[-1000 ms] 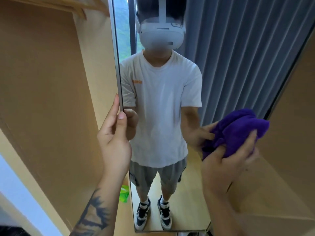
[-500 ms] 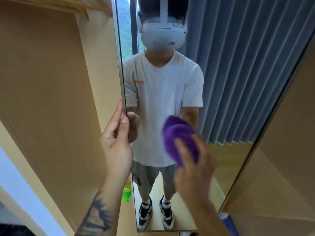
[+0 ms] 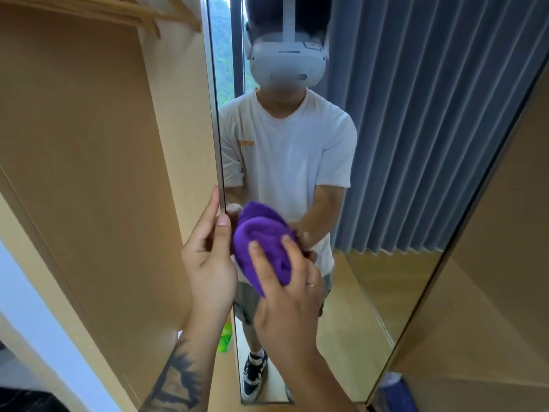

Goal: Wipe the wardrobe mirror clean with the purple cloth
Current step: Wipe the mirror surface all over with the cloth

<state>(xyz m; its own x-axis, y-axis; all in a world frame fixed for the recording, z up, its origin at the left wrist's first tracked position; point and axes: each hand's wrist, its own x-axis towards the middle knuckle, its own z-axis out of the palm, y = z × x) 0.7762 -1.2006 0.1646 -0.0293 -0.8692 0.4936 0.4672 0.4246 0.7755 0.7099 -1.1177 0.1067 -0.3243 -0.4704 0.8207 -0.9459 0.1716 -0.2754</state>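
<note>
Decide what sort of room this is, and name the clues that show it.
Probably a bedroom or dressing area: a tall mirror on a wooden wardrobe, and long grey curtains reflected in the glass.

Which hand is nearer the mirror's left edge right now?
Left. The left hand grips the mirror's left edge itself, thumb on the glass. The right hand presses the purple cloth against the glass just right of it.
</note>
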